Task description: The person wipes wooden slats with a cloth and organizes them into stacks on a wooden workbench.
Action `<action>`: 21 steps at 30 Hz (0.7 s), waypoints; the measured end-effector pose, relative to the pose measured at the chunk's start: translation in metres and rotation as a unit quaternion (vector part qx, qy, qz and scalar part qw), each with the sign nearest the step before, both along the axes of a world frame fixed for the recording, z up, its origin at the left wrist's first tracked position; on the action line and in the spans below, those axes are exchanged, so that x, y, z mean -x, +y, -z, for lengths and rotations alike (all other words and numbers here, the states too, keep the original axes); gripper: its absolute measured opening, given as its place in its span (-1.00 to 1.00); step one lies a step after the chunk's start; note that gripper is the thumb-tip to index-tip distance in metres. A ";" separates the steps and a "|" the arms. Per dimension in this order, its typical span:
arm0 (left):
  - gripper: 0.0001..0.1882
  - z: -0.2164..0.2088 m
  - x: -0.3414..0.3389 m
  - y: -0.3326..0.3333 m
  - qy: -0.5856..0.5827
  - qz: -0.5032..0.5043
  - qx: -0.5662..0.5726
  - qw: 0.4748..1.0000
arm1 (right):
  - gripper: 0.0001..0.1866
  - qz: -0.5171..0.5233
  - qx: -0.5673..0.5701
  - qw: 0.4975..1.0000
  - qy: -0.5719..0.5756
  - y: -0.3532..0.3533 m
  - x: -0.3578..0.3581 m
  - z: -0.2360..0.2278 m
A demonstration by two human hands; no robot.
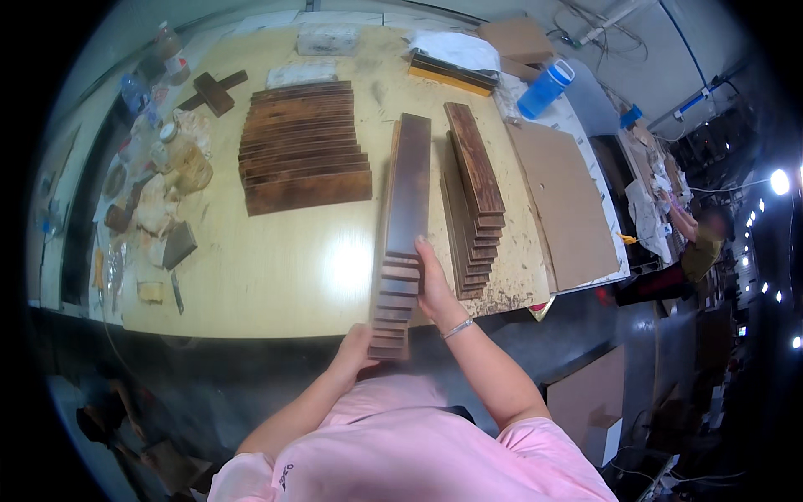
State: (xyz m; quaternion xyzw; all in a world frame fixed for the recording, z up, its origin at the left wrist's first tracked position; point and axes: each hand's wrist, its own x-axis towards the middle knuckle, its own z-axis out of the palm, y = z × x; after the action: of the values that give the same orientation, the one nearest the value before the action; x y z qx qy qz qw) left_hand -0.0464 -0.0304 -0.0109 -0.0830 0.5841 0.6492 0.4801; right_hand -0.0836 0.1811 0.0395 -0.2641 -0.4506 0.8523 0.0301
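Observation:
A stepped stack of dark brown wooden boards (408, 184) lies lengthwise at the table's near edge, its staggered ends toward my body. My right hand (435, 284) grips the stack's right side, thumb on the top board. Closed round the near left end is my left hand (355, 350), its fingers partly hidden by the wood. To the right lies a second staggered stack of wooden boards (475, 163), apart from my hand. On the left, a fanned row of brown boards (305, 151) leans in overlapping order.
The pale yellow table (284, 276) carries two crossed wood pieces (215, 94), a jar (188, 159), a knife (176, 293) and a grey block (179, 245) at left. A blue bottle (548, 86) and a cardboard sheet (565, 209) are at right. Another person (694, 259) stands far right.

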 end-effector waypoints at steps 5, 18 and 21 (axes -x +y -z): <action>-0.55 0.002 -0.019 -0.034 -0.092 -0.096 -0.129 0.983 | -0.38 0.002 -0.021 1.000 0.018 -0.030 -0.032 0.016; -0.38 -0.029 0.014 -0.119 0.037 0.036 -0.113 0.992 | -0.37 -0.064 0.107 0.992 0.038 -0.082 -0.094 -0.032; -0.22 -0.061 0.054 -0.126 0.106 0.111 -0.069 0.986 | -0.33 -0.048 0.252 0.964 0.072 -0.082 -0.105 -0.003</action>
State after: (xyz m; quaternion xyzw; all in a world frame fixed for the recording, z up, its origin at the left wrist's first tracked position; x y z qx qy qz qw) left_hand -0.1003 -0.1564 0.0496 0.0850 0.5911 0.6360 0.4888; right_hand 0.0212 0.0995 0.0425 -0.1796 -0.2303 0.9553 -0.0457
